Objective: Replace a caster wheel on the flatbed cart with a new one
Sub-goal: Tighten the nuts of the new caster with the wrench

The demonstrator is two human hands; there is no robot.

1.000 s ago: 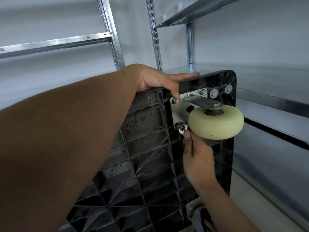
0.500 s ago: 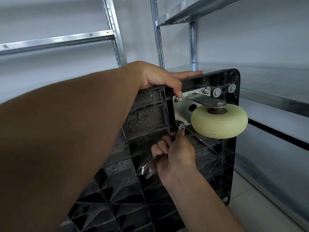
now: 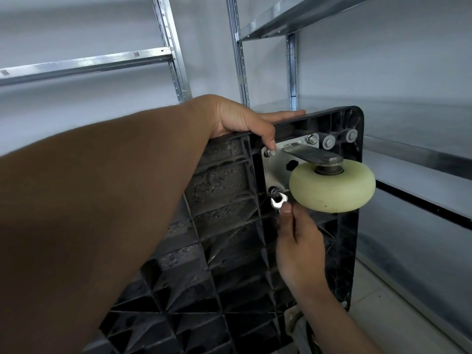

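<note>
Your left hand (image 3: 245, 121) grips the top edge of the flatbed cart (image 3: 229, 226), which stands on its side with the ribbed black underside facing you; the thumb presses beside the upper left bolt (image 3: 270, 152) of the mounting plate (image 3: 274, 169). Your right hand (image 3: 298, 246) is closed around a small wrench (image 3: 279, 201), and its open end sits just under the lower left bolt (image 3: 274, 192). The cream caster wheel (image 3: 332, 186) hangs from this plate, near the cart's top right corner. Metal shelves (image 3: 293, 16) stand behind.
</note>
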